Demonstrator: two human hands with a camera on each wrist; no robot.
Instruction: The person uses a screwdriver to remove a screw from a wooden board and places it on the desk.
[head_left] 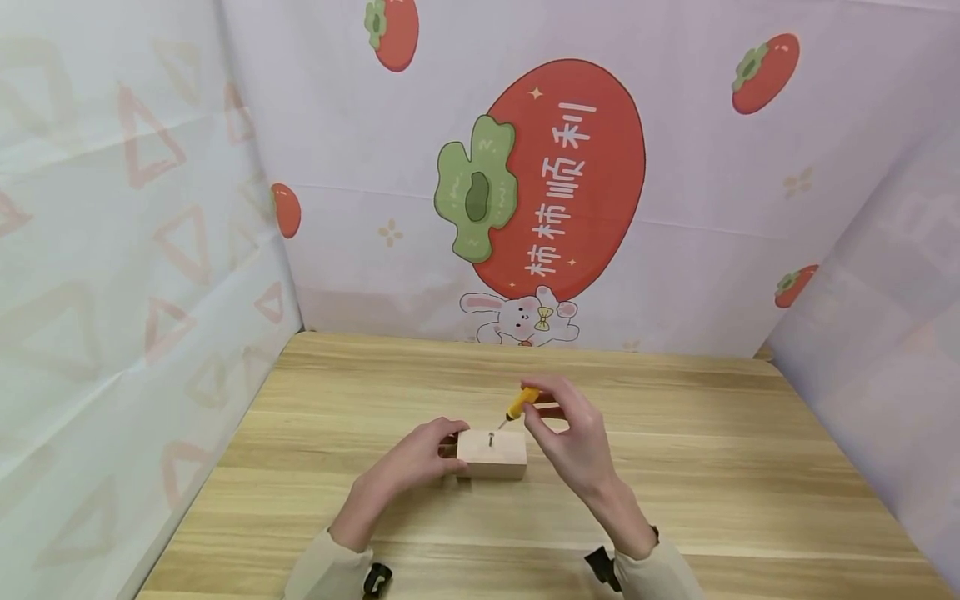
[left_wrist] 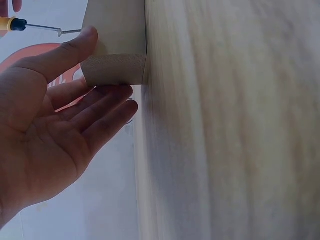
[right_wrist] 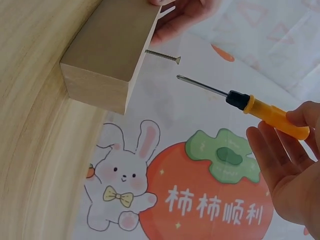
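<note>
A pale wooden block (head_left: 491, 458) lies on the table, with a screw (right_wrist: 162, 55) standing up out of its top face. At the block's left end my left hand (head_left: 416, 454) grips it, thumb on the near side and fingers at the far side. My right hand (head_left: 570, 429) holds a small screwdriver (right_wrist: 267, 112) by its yellow handle, between thumb and fingers. The screwdriver slants down to the left, its tip close to the screw head. In the right wrist view a small gap shows between tip and head.
The wood-grain table (head_left: 675, 467) spreads around the block. Behind it hangs a white cloth (head_left: 697, 267) printed with persimmons and a rabbit. Another patterned cloth (head_left: 112, 333) walls the left side, and one (head_left: 900, 333) the right.
</note>
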